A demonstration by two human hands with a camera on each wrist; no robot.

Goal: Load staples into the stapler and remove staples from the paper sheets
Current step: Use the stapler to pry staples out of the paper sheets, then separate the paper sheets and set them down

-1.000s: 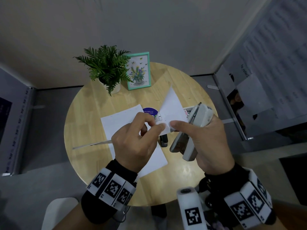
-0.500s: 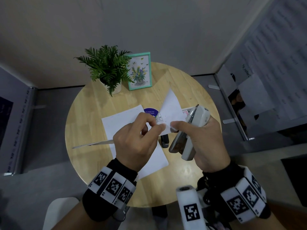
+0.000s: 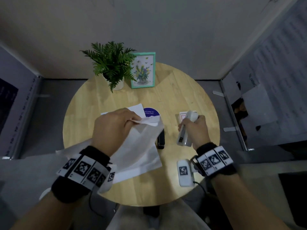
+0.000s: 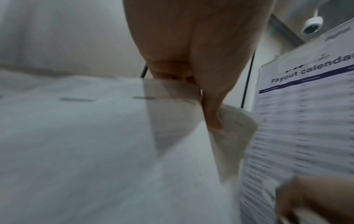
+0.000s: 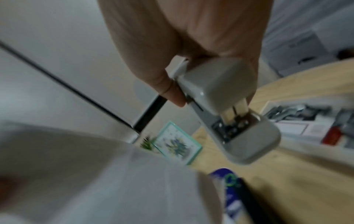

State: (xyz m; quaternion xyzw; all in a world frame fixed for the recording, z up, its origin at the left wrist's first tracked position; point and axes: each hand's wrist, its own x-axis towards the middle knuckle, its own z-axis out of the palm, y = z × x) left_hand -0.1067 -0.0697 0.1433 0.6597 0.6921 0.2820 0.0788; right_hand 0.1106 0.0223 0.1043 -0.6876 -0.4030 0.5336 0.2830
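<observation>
My left hand (image 3: 114, 128) pinches the corner of the white paper sheets (image 3: 141, 143) and holds them over the table's middle; the left wrist view shows my thumb (image 4: 212, 112) pressed on that corner (image 4: 233, 125). My right hand (image 3: 194, 128) grips a light grey stapler (image 3: 186, 128), apart from the sheets, over the right side of the table. In the right wrist view the stapler (image 5: 226, 112) points toward an open box of staples (image 5: 306, 112). A small black stapler (image 3: 161, 138) lies on the table between my hands, partly under the sheets.
A round wooden table (image 3: 182, 90) carries a potted fern (image 3: 111, 65), a teal picture frame (image 3: 143, 70), a blue round sticker (image 3: 151, 112) and the staple box (image 3: 181, 115). Wall panels with printed sheets stand at the right (image 3: 274, 72).
My hands have parted: the right hand let go of the sheet's corner and moved right with the grey stapler. The left hand lowered the sheets leftward.
</observation>
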